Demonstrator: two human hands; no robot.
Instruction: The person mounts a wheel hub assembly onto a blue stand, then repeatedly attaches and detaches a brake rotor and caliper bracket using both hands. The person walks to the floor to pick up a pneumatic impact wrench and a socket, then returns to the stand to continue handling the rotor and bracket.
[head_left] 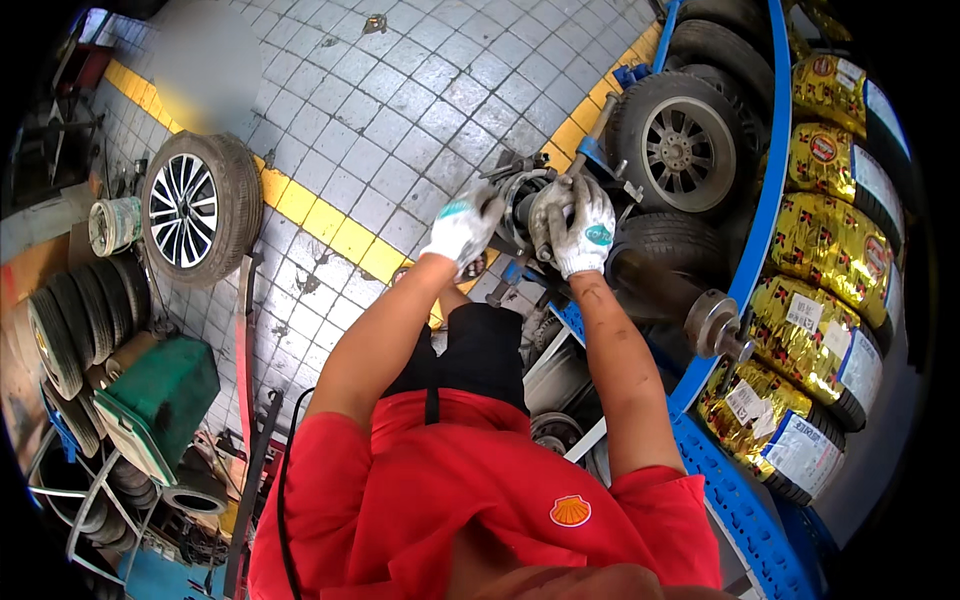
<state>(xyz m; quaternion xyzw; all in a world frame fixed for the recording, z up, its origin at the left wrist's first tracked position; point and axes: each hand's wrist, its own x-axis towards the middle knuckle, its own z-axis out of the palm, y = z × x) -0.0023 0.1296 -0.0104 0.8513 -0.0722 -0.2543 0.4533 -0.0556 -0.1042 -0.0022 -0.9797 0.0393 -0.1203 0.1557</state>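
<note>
Near the frame's upper middle, both gloved hands, left hand (462,226) and right hand (583,230), each grip clamped on the metal hub assembly (522,205); slipping gloves could drop it onto the tiled floor (400,110).

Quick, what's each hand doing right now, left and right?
Left hand: gloved, closed on the side of the round metal part.
Right hand: gloved, fingers gripping the same part.

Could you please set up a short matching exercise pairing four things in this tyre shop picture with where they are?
Things:
1. left hand
2. right hand
3. upright wheel
4. gold-wrapped tyres

Places:
A. stacked on the blue rack at the right
B. standing on the tiled floor at the left
C. on the right side of the metal part
D. on the left side of the metal part

Pairs: 1-D, 2-C, 3-B, 4-A
</note>
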